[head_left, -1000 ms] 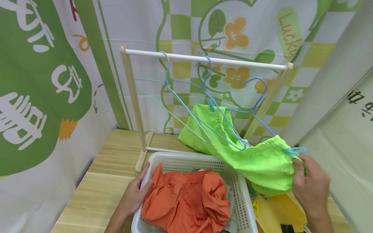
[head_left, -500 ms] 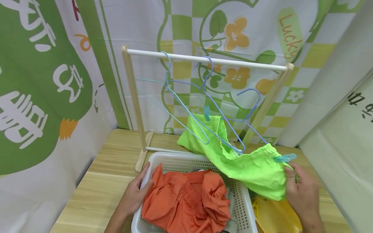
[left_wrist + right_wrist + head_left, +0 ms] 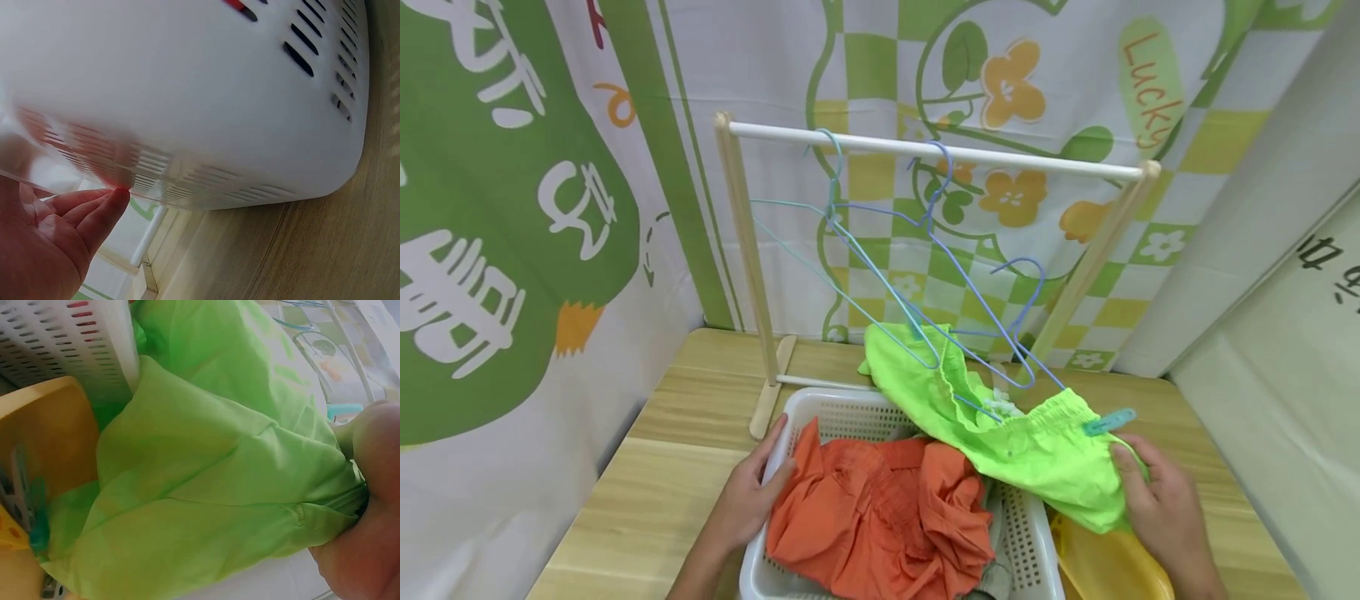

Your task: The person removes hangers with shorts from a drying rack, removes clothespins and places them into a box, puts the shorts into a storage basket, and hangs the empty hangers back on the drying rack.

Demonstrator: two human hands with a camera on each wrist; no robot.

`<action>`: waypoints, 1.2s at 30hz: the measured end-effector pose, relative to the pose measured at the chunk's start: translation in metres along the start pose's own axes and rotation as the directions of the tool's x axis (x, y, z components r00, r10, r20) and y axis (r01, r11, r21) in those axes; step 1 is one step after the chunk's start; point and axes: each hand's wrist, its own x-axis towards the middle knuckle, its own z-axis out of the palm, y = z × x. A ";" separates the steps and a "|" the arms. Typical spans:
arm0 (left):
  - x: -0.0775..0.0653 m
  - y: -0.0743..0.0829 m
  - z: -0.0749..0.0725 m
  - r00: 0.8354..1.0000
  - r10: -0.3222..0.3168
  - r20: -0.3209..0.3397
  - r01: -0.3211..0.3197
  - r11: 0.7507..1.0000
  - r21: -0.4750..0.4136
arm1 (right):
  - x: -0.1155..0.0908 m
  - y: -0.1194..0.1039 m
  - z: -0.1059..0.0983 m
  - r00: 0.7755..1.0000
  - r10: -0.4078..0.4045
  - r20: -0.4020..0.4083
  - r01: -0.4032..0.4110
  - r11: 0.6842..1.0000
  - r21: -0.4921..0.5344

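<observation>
Bright green shorts (image 3: 1037, 467) with an elastic waist hang from a blue hanger (image 3: 1028, 308) that is off the rail. One teal clothespin (image 3: 1110, 422) sits at the waistband's right end; another shows partly at the left end. My right hand (image 3: 1165, 500) pinches the shorts just below the right clothespin, and in the right wrist view the cloth (image 3: 206, 481) bunches between thumb and fingers. My left hand (image 3: 747, 500) holds the left rim of a white basket (image 3: 842, 400), thumb over the edge, fingers (image 3: 100, 215) along its outer side. Orange shorts (image 3: 880, 517) lie in the basket.
Behind the basket stands a small wooden rack with a white rail (image 3: 1000, 156). A teal hanger (image 3: 831, 183) and a blue hanger (image 3: 936, 200) hang on it. A yellow tray (image 3: 1112, 562) with several clothespins sits right of the basket. Printed curtains (image 3: 760, 67) close in the wooden table.
The right hand has drawn the green shorts and their hanger down and to the left, over the basket's back right corner. The left hand has stayed on the rim.
</observation>
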 end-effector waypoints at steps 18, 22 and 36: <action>-0.001 0.000 0.000 1.000 -0.010 -0.010 0.010 0.999 0.037 | -0.027 0.020 -0.011 1.000 0.003 0.010 -0.003 0.997 0.080; -0.001 0.000 0.000 1.000 -0.001 -0.011 0.002 0.999 0.038 | -0.033 0.025 -0.016 1.000 0.008 -0.024 -0.006 0.997 0.083; 0.000 -0.001 0.000 1.000 0.005 -0.004 -0.005 1.000 0.029 | -0.055 0.040 -0.027 1.000 0.030 0.001 -0.030 0.982 0.187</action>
